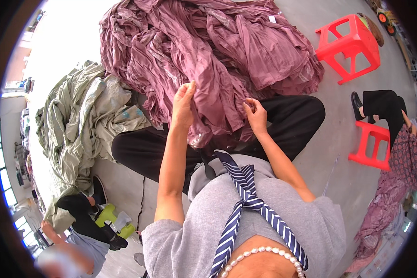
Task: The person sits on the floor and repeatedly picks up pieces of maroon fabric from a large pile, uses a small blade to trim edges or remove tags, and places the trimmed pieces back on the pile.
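A large heap of crumpled mauve cloth (pixel 264 55) spreads in front of me, and part of it hangs down over my lap between my knees. My left hand (pixel 183 103) is closed, its fingertips pinching a fold of this cloth. To its right, my right hand (pixel 256 115) is also closed in a pinch beside the cloth's lower edge. Something small and dark shows among those fingers, too small to make out. Shiny or pale patches mark the cloth near my waist.
Left of the heap lies pale green cloth (pixel 74 106); a seated person (pixel 74 248) there handles its end, near a lime-green stool (pixel 107 215). Red plastic stools (pixel 356 44) stand at right, where another person (pixel 405 153) sits near more pink cloth (pixel 380 208).
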Available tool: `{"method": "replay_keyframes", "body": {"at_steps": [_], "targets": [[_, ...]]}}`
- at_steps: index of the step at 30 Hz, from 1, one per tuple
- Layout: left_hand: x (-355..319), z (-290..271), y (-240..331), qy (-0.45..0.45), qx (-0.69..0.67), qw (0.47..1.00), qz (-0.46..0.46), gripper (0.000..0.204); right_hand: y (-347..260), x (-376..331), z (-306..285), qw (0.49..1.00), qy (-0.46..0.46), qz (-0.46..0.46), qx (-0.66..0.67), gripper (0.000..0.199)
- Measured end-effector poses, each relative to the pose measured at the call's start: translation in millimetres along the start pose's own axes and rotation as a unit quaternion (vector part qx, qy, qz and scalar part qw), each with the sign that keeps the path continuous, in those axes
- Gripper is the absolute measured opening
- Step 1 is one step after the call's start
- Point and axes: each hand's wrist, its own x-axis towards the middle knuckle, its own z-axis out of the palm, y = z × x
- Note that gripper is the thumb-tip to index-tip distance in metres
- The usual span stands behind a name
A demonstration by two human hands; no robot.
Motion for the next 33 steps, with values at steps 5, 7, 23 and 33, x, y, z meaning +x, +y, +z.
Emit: {"method": "replay_keyframes", "body": {"at_steps": [5, 7, 23, 33], "targets": [[-12, 12, 30, 0.030, -0.101, 0.994, -0.019, 0.011, -56, -26, 23, 0.973, -0.157, -0.011, 0.169, 0.055], [-7, 18, 29, 0.007, -0.097, 0.995, -0.034, 0.015, -70, -38, 42, 0.971, -0.175, -0.110, 0.122, 0.056], [-32, -18, -54, -0.131, 0.640, 0.730, 0.198, 0.103, -20, 71, -8, 0.814, -0.136, 0.271, 0.495, 0.027], [-12, -50, -77, 0.071, 0.392, 0.895, 0.200, 0.026, -41, 88, -72, 0.835, -0.065, 0.233, 0.494, 0.028]]}}
